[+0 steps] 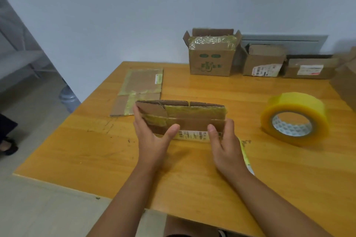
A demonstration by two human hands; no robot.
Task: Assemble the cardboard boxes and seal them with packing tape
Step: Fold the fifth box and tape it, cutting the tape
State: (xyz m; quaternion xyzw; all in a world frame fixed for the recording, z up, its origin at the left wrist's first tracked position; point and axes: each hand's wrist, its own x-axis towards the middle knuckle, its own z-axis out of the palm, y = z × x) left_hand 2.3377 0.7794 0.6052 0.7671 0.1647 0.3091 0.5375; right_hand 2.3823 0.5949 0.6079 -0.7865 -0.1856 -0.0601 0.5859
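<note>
Fingers (pixel 138 121) of two hands grip one cardboard box (pixel 185 117); one tape roll (pixel 294 119) nearby.

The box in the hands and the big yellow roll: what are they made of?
The box looks like brown corrugated cardboard, matte; fluting shows along its top edge. The roll seems to be glossy, translucent yellowish plastic tape on a white core, probably card.

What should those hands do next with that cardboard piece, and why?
Probably push its two ends toward each other so it opens into a box shape. The flattened box stands on edge on the table, the left hand and right hand hold its ends, and the tape roll lies untouched.
</note>
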